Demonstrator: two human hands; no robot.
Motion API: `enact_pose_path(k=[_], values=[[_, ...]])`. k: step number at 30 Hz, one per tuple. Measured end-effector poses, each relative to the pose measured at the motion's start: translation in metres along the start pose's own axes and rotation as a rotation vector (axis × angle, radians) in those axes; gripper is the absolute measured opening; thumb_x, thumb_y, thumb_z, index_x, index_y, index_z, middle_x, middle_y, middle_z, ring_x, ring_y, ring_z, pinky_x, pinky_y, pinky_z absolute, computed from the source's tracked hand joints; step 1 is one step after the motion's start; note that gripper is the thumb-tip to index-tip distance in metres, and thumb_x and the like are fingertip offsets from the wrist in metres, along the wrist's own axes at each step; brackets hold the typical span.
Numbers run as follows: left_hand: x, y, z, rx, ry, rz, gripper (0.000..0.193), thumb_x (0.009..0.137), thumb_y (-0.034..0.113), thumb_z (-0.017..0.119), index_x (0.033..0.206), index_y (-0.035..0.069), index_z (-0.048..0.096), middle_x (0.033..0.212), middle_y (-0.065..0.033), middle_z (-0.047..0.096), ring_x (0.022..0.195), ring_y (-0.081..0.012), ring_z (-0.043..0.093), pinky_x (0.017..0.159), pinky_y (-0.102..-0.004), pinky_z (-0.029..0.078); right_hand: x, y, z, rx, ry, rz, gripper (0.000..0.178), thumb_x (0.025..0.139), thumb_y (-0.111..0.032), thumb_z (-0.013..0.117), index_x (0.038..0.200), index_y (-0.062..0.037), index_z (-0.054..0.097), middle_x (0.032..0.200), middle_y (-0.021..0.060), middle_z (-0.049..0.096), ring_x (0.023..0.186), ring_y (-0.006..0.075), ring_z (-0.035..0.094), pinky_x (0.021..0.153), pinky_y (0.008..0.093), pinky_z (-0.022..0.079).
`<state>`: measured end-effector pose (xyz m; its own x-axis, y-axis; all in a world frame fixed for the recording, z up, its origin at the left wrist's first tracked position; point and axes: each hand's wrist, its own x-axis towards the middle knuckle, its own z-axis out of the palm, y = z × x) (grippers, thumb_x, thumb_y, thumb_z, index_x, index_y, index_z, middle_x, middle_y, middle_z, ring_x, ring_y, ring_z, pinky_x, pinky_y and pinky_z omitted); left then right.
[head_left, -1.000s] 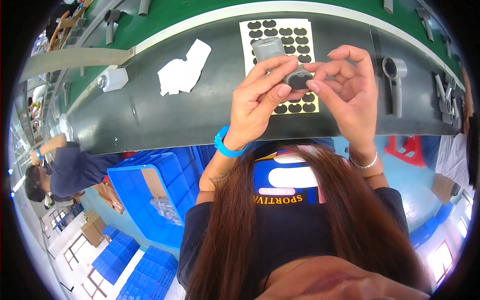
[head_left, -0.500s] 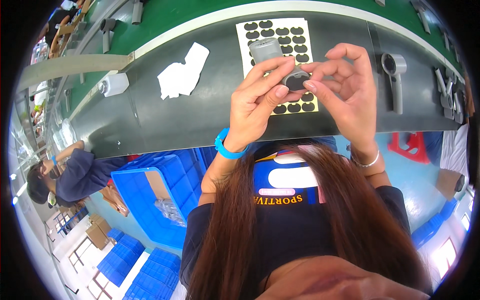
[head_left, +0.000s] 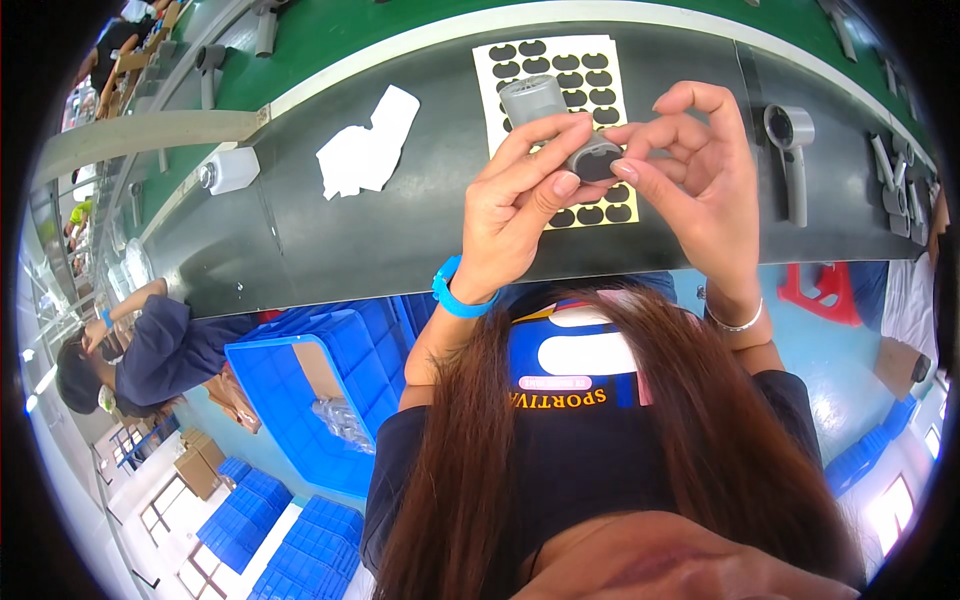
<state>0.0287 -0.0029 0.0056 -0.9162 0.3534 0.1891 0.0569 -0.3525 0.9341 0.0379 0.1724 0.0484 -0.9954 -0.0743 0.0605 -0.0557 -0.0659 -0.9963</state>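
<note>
My left hand [head_left: 500,215] is wrapped round a grey handheld device [head_left: 534,98] with a cylindrical head, perhaps a small fan or dryer; its fingers hide much of the body. The device's flat end faces me and carries a black oval sticker [head_left: 595,166]. At the right edge of that sticker, my right hand [head_left: 705,185] touches with the thumb, the index finger bent close behind it and the other fingers curled. Beneath both hands lies a pale yellow sheet [head_left: 484,75] with rows of the same black stickers, partly covered by the device.
Crumpled white paper [head_left: 368,145] and a white bottle [head_left: 232,170] lie on the dark table to the left. A similar grey device [head_left: 794,165] rests to the right. More devices sit on a green belt [head_left: 400,18] beyond. Blue crates [head_left: 290,350] and another person [head_left: 165,345] are at lower left.
My hands keep nearly the same pose on the device and sticker, shifting very slightly right. Grey devices on the green belt at the far left have slid a little left.
</note>
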Motion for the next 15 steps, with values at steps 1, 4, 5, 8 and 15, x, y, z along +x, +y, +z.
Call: enact_pose_path(k=[1, 4, 5, 8, 15], values=[[0.0001, 0.0001, -0.0003, 0.006, 0.001, -0.002, 0.031, 0.095, 0.003, 0.049, 0.124, -0.005, 0.053, 0.131, -0.0163, 0.044, 0.109, -0.0276, 0.058, 0.089, -0.0383, 0.056, 0.0001, -0.0001, 0.0003, 0.000, 0.000, 0.000, 0.044, 0.081, 0.010, 0.062, 0.114, -0.0035, 0.038, 0.084, 0.0103, 0.062, 0.101, 0.0218, 0.062, 0.082, 0.0285, 0.053], [0.0000, 0.0007, -0.0013, 0.006, 0.001, -0.007, 0.031, 0.094, 0.003, 0.049, 0.124, -0.005, 0.053, 0.131, -0.0163, 0.044, 0.109, -0.0276, 0.058, 0.089, -0.0383, 0.056, 0.0004, -0.0004, 0.0011, -0.015, 0.001, -0.003, 0.044, 0.080, 0.010, 0.062, 0.114, -0.0036, 0.038, 0.084, 0.0103, 0.062, 0.101, 0.0216, 0.062, 0.082, 0.0283, 0.053], [0.0001, 0.0006, -0.0015, 0.005, 0.000, -0.007, 0.031, 0.094, 0.003, 0.049, 0.124, -0.005, 0.053, 0.131, -0.0163, 0.044, 0.109, -0.0276, 0.058, 0.089, -0.0383, 0.056, 0.0007, -0.0005, 0.0013, -0.019, -0.001, -0.002, 0.043, 0.080, 0.010, 0.062, 0.114, -0.0036, 0.038, 0.084, 0.0103, 0.062, 0.100, 0.0215, 0.062, 0.082, 0.0283, 0.053], [-0.0004, 0.0001, -0.0008, -0.003, 0.000, 0.004, 0.031, 0.094, 0.003, 0.049, 0.124, -0.005, 0.054, 0.130, -0.0163, 0.044, 0.108, -0.0274, 0.058, 0.089, -0.0383, 0.056, 0.0002, -0.0011, 0.0014, -0.033, -0.001, -0.003, 0.043, 0.080, 0.010, 0.063, 0.114, -0.0035, 0.038, 0.084, 0.0102, 0.062, 0.100, 0.0213, 0.063, 0.082, 0.0282, 0.053], [-0.0010, 0.0012, -0.0004, -0.007, 0.007, -0.008, 0.031, 0.094, 0.003, 0.050, 0.123, -0.006, 0.054, 0.131, -0.0163, 0.044, 0.108, -0.0273, 0.058, 0.088, -0.0387, 0.057, -0.0008, -0.0031, 0.0033, -0.076, 0.017, 0.005, 0.043, 0.080, 0.008, 0.064, 0.113, -0.0037, 0.038, 0.084, 0.0097, 0.062, 0.099, 0.0206, 0.063, 0.081, 0.0280, 0.053]])
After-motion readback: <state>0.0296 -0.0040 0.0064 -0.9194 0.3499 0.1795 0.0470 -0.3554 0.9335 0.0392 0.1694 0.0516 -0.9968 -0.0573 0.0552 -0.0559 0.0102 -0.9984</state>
